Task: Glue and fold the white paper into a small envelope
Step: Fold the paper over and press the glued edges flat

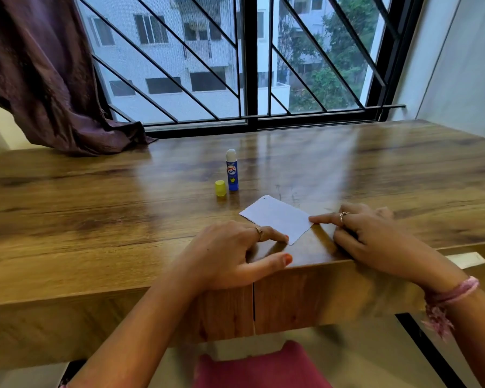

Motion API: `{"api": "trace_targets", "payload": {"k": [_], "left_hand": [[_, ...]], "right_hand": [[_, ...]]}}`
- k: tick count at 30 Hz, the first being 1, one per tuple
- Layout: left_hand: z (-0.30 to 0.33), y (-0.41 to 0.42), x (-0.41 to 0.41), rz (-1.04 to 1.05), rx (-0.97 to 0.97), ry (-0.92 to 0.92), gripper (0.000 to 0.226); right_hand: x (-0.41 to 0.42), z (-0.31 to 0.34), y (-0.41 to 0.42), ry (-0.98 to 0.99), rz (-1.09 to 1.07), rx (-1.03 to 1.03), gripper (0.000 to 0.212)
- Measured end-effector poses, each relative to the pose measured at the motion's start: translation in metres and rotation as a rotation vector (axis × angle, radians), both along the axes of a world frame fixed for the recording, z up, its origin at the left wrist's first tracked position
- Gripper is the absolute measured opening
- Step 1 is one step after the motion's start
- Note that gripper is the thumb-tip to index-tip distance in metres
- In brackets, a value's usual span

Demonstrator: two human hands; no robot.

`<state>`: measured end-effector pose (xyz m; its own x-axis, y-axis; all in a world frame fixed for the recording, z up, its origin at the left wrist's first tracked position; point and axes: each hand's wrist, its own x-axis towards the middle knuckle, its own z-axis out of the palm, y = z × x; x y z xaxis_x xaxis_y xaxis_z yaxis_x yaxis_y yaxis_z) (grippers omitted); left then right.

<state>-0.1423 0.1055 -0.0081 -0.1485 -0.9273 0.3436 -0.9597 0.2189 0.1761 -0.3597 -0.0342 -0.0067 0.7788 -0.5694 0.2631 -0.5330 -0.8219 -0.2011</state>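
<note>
Left hand [230, 247]: rests on the bench [95, 208] near its front edge, fingers extended, forefinger tip touching the near-left edge of the white paper [276, 219] close to its nearest corner. This grip is open-fingered and holds nothing.

Yellow cap [220, 188]: stands off the glue stick [232, 170], just to its left. The stick stands upright and uncapped, beyond the paper; the label reads "fevi stik".

White paper: lies flat between the hands, turned diamond-wise, long axis running from far left to near right. No writing legible on it.

Right hand [364, 233]: forefinger extended, tip touching the paper's right corner; remaining fingers loosely curled, holding nothing.

Judgement: both hands are equally near the paper; the glue stick lies nearer the left hand.
</note>
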Motion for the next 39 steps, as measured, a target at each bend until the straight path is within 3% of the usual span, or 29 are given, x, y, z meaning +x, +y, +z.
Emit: {"api": "trace_targets", "payload": {"k": [9,13,16,18,23,27,31,39], "left_hand": [[-0.008,-0.004,0.007,0.306,-0.069,0.175,0.032],[-0.008,-0.009,0.01,0.404,-0.022,0.141,0.034],[-0.007,-0.01,0.013,0.421,-0.001,0.18,0.03],[-0.006,-0.011,0.015,0.414,0.014,0.206,0.028],[-0.005,-0.011,0.015,0.371,0.003,0.219,0.031],[-0.003,-0.001,0.014,0.147,-0.069,0.364,0.029],[0.001,0.01,0.006,-0.079,0.032,0.211,0.037],[0.006,0.011,0.002,-0.063,0.041,-0.019,0.046]], "right_hand": [[0.006,0.0,0.034,-0.049,0.155,0.001,0.038],[0.011,0.002,0.04,-0.032,0.278,0.143,0.039],[0.007,0.009,0.029,-0.148,0.244,0.267,0.041],[0.006,0.011,0.021,-0.192,0.195,0.249,0.042],[0.009,0.006,0.022,-0.075,0.211,0.184,0.042],[0.01,0.006,0.024,-0.021,0.21,0.111,0.039],[0.01,0.005,0.024,-0.003,0.226,0.089,0.042],[0.009,0.003,0.019,0.008,0.243,0.076,0.046]]}}
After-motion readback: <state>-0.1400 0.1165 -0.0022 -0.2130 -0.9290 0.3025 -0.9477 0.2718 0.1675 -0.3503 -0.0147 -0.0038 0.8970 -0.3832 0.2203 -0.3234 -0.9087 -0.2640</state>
